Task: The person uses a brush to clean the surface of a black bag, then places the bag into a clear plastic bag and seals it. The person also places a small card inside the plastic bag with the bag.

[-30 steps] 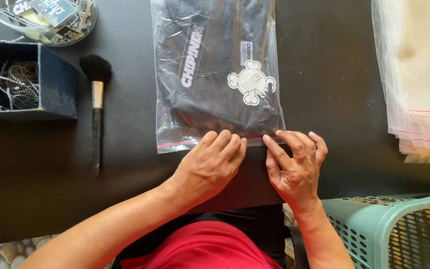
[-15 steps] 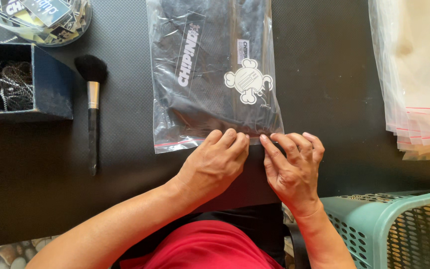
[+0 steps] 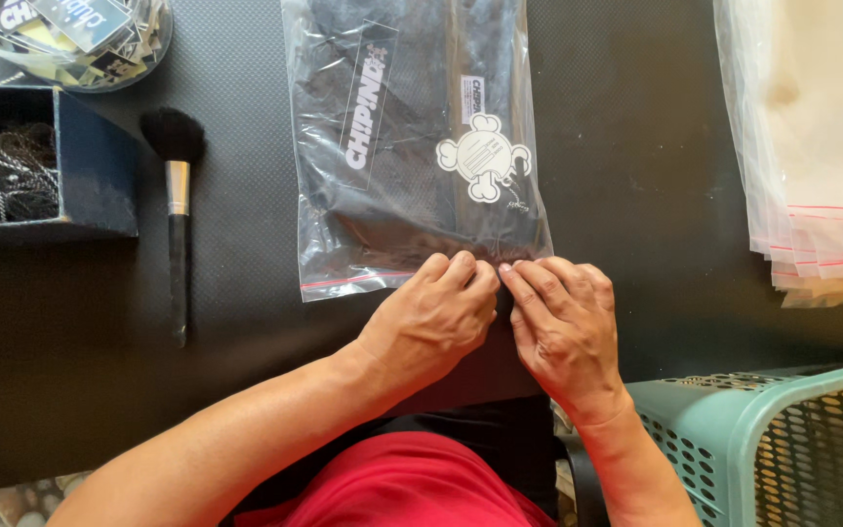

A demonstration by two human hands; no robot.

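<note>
Both hands pinch the near edge of a clear bag holding dark folded cloth, flat on a black table.

The black table (image 3: 636, 195) carries everything. On it, straight ahead of the person, lies the clear zip bag (image 3: 412, 146), its red-lined closure at the near edge. At the far right sits a stack of empty bags (image 3: 812, 146); a teal perforated basket (image 3: 782, 449) stands near the right elbow. To the left are a dark open box (image 3: 41, 166), a clear bowl of tags (image 3: 70, 39) and a soft brush (image 3: 178, 215). The left hand (image 3: 431, 322) and right hand (image 3: 563, 327) meet on the closure, fingers curled and pressing it, thumbs hidden. Sealing well likely means pinching firmly along the strip, pushing air out, keeping cloth clear of the zip.
</note>
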